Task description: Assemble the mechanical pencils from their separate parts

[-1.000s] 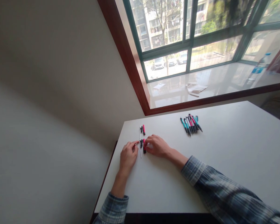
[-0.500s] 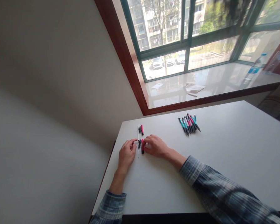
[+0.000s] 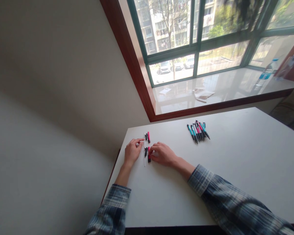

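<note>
A thin pale rod [image 3: 144, 160], like a pen refill, lies lengthwise near the table's left side. Beside it sit small black clip-like parts [image 3: 146, 151] and two short red-and-black pen barrels [image 3: 149, 137], one set above the other. My left hand [image 3: 133, 151] rests left of the rod, fingers stretched, the index fingertip at the rod's upper part. My right hand [image 3: 164, 154] is curled, with thumb and index at the right side of the lower red-and-black pen barrel [image 3: 149, 159]. Its other fingers are folded and partly hidden.
Farther back on the white table [image 3: 222, 182] lies a cluster of several teal, red and black pens [image 3: 198, 132]. Behind the table are a wall and a window ledge [image 3: 178, 101] with a crumpled cloth [image 3: 203, 94] and a plastic bottle [image 3: 265, 75].
My left hand has slid forward along the rod, its index fingertip now higher beside it. My right hand stays at the lower pen barrel.
</note>
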`<state>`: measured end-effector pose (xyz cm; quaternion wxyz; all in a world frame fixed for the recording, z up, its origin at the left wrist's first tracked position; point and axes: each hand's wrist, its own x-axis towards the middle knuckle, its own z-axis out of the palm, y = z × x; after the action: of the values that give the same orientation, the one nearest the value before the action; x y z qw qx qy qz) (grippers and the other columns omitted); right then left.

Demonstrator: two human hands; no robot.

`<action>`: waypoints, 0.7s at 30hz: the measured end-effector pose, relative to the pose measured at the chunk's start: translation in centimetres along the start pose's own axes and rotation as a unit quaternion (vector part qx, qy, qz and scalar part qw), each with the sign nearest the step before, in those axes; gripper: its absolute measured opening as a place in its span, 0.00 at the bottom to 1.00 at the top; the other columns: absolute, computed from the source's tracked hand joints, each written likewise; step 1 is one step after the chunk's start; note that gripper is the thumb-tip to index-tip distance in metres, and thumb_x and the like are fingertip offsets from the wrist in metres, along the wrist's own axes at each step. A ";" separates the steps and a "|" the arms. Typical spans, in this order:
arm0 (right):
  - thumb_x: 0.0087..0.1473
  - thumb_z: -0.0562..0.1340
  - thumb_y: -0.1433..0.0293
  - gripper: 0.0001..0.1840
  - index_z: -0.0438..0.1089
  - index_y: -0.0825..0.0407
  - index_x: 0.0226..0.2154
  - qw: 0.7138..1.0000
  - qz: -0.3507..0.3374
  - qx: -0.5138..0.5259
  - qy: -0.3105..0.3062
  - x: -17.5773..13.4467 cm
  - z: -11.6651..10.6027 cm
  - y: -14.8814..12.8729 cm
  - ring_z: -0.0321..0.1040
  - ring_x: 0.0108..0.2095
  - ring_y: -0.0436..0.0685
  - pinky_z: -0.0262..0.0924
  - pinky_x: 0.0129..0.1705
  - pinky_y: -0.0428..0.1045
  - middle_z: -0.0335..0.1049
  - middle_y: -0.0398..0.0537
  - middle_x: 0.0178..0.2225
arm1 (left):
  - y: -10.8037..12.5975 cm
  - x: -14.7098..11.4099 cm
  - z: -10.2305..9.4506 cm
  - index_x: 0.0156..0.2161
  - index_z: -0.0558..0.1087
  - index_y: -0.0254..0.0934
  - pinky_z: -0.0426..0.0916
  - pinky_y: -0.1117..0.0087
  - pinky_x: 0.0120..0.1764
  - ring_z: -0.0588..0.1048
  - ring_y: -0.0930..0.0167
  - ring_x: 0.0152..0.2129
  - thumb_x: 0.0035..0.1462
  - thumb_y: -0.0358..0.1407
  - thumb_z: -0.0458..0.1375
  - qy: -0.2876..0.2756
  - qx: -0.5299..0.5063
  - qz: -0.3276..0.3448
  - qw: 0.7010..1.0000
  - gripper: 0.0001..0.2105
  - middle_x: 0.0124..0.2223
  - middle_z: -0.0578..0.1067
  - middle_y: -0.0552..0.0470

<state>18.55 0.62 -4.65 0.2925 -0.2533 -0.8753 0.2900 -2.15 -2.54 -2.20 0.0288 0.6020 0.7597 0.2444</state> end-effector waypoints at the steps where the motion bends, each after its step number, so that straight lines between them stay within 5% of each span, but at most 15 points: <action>1: 0.54 0.67 0.77 0.08 0.78 0.49 0.35 1.000 0.002 0.001 -0.001 0.0 0.0 0.0 0.69 0.40 0.57 0.61 0.47 0.49 0.78 0.46 0.38 | -0.1 0.1 0.0 0.46 0.83 0.47 0.68 0.71 0.40 0.76 0.70 0.31 0.63 0.40 0.57 -0.001 -0.001 0.001 1.000 0.13 0.39 0.80 0.53; 21: 0.55 0.67 0.75 0.06 0.78 0.48 0.35 1.000 0.005 -0.002 -0.005 0.1 0.2 0.3 0.69 0.40 0.57 0.60 0.46 0.49 0.77 0.47 0.38 | -0.1 1.0 0.7 0.46 0.83 0.46 0.68 0.71 0.39 0.77 0.68 0.34 0.63 0.43 0.58 0.006 -0.003 0.008 1.000 0.13 0.38 0.79 0.52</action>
<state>18.45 0.80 -4.93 0.2860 -0.2569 -0.8761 0.2911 -2.28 -1.41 -2.66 0.0243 0.6065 0.7542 0.2505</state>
